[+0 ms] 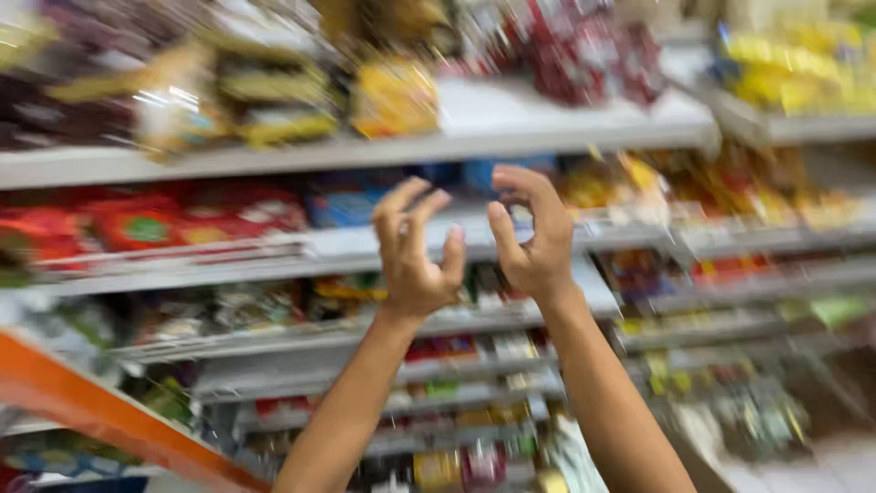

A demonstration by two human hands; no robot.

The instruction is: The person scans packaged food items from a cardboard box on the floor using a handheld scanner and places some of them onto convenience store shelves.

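Note:
Both of my arms are raised in front of white shop shelves (511, 119) stacked with packaged goods. My left hand (415, 246) is up with fingers curled and spread, holding nothing. Beside it, a little apart, my right hand (534, 233) is also up, its fingers bent and apart, empty. Behind the hands sit blue packs (342, 208) on the second shelf. A yellow pack (394, 96) lies on the top shelf above my left hand. The whole view is motion-blurred.
Red packs (173, 219) fill the second shelf at left, dark red ones (584, 46) the top shelf at right. An orange bar (100, 411) slants across the lower left. Lower shelves (456, 402) hold small mixed packets. Another shelf unit (803, 128) stands at right.

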